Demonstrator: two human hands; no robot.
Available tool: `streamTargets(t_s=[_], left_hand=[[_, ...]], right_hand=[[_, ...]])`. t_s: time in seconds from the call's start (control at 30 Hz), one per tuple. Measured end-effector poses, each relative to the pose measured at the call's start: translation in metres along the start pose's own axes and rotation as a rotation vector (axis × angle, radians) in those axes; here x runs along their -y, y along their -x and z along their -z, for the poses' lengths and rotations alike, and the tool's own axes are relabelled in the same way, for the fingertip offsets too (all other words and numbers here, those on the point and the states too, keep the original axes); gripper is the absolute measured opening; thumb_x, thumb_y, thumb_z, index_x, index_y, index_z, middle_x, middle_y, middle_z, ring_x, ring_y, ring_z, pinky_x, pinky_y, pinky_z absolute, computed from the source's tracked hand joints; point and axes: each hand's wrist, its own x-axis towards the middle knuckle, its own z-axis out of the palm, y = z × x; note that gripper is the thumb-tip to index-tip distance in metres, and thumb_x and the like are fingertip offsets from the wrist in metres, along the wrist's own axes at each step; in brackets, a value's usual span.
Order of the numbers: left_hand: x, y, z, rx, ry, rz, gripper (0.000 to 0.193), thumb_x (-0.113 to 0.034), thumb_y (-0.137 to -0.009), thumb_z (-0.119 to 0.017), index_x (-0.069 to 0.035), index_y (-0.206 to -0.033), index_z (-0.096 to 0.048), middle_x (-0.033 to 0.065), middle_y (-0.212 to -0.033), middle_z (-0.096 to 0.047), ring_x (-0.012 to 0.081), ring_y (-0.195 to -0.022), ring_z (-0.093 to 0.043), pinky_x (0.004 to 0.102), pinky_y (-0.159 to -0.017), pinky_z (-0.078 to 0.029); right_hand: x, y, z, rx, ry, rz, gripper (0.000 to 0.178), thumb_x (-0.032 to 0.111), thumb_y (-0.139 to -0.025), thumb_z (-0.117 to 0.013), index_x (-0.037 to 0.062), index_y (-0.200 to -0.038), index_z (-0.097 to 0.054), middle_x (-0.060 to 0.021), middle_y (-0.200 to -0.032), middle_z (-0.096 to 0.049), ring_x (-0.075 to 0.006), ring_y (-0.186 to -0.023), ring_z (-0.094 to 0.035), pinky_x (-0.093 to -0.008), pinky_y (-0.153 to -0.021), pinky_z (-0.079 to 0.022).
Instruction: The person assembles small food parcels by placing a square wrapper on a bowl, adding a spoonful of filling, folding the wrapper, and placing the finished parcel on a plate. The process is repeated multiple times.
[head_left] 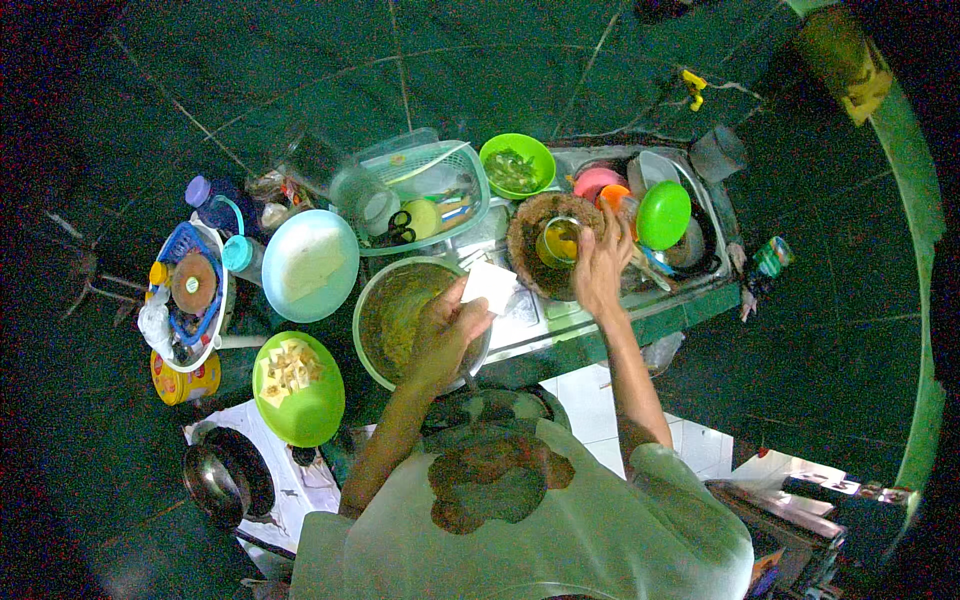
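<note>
Between the thumb and fingers of my left hand (447,335) is a flat white square piece (490,288); its kind does not show. The hand is over the right side of a large metal bowl (372,350) with a yellowish mixture (400,325) in it. To the right, my right hand (603,262) is curled at the side of a small clear cup (546,240) with something yellow inside. That cup is in or over a rough brown mortar (522,228) beside the sink. My right thumb is partly hidden.
A green plate (300,425) of pale cut pieces and a light blue plate (335,235) are at the left. Behind are a utensil basket (455,160) and a green bowl of chopped greens (517,165). Dishes, including a green bowl (664,215), crowd the sink (715,262).
</note>
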Motion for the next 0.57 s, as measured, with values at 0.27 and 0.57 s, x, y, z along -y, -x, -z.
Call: streamTargets(t_s=[0.27, 0.57], left_hand=[[-0.007, -0.001, -0.010, -0.145, 0.244, -0.022, 0.052, -0.012, -0.096, -0.064, 0.002, -0.143, -0.045, 0.0064, -0.116, -0.057, 0.0177, -0.114, -0.057, 0.0405, -0.107, -0.048], [-0.005, -0.003, -0.008, -0.154, 0.256, -0.051, 0.056, -0.012, -0.096, -0.065, -0.004, -0.147, -0.043, 0.0044, -0.126, -0.058, 0.0179, -0.119, -0.056, 0.0421, -0.107, -0.048]], right_hand=[[-0.045, -0.003, -0.032, 0.356, 0.432, -0.007, 0.066, 0.050, -0.106, -0.029, -0.0019, -0.127, -0.064, -0.0109, -0.159, -0.032, -0.0423, -0.146, -0.019, -0.0657, -0.116, -0.011], [0.022, -0.005, 0.026, -0.031, -0.385, 0.022, 0.065, 0.054, -0.105, -0.025, 0.0079, -0.150, -0.038, -0.0203, -0.152, -0.039, -0.0390, -0.143, -0.027, -0.0518, -0.119, -0.016]])
